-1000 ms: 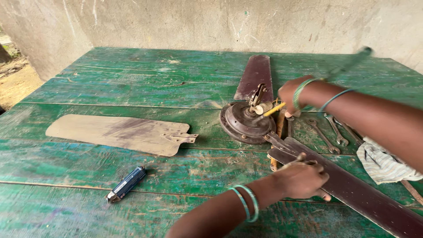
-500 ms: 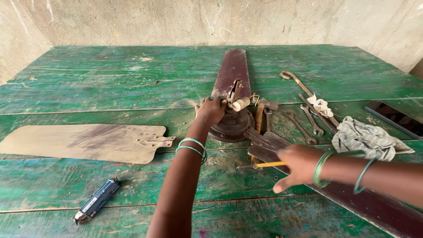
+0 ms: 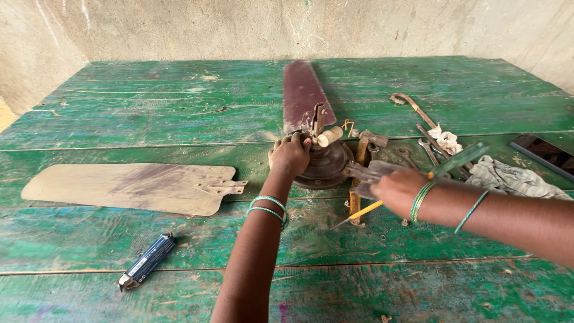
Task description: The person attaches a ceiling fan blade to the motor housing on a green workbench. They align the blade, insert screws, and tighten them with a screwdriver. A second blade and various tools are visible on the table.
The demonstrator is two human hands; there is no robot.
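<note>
A rusty ceiling fan motor hub (image 3: 327, 166) lies on the green wooden table (image 3: 179, 107), with one dark red blade (image 3: 301, 90) still attached and pointing away from me. My left hand (image 3: 290, 155) grips the hub's left edge. To the right, my right hand (image 3: 396, 190) is closed around a screwdriver (image 3: 460, 158) with a green handle and a yellow shaft, its tip pointing down and left near the table. That hand hovers over a grey blade bracket (image 3: 363, 173) beside the hub. The blade under my right arm is hidden.
A detached tan blade (image 3: 125, 186) lies at the left, and a small blue tool (image 3: 146, 262) sits near the front. Several wrenches (image 3: 426, 148), a hooked rod (image 3: 409, 106), a white rag (image 3: 445, 140), a grey cloth (image 3: 508, 177) and a dark flat device (image 3: 544, 152) lie at the right.
My left hand left the lower right blade and took hold of the hub. My right hand drew the screwdriver back from the hub towards the bracket.
</note>
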